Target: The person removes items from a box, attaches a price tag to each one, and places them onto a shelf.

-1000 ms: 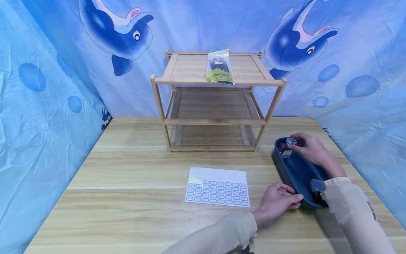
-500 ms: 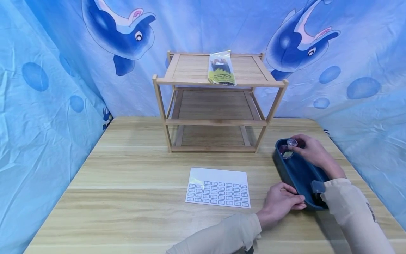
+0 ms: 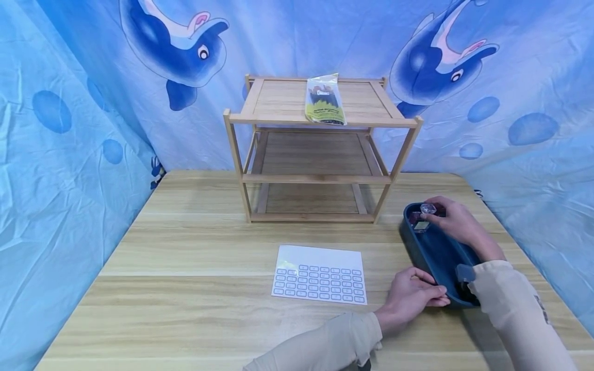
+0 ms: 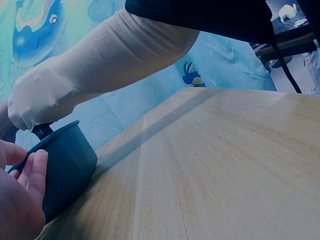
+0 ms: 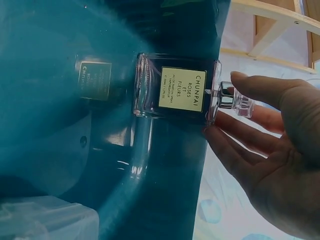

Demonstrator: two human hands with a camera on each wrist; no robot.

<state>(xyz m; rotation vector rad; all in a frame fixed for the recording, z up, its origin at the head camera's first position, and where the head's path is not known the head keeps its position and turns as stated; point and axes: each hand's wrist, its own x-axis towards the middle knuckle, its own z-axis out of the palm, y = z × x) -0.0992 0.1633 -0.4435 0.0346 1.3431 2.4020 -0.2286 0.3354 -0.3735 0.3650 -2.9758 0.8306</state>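
Observation:
A square glass perfume bottle (image 5: 182, 90) with a pale label and clear cap stands at the far end inside a long dark blue bin (image 3: 415, 257). My right hand (image 3: 457, 221) reaches over the bin and holds the bottle at its cap. In the right wrist view, the thumb of that hand (image 5: 280, 145) lies on one side of the cap, the fingers on the other. At the bin's near end, my left hand (image 3: 413, 296) grips the rim, thumb on top and fingers against the outer wall (image 4: 70, 165).
A translucent piece (image 3: 465, 273) sits at the bin's near end, partly hidden by the right sleeve. Left of the bin lies a white sheet with printed boxes (image 3: 319, 274). A three-tier wooden rack (image 3: 320, 178) stands behind, with a printed packet (image 3: 325, 100) on top.
The left hand has shifted slightly right along the bin's near end. The right hand stays at the bottle's cap, and the head view has moved a little.

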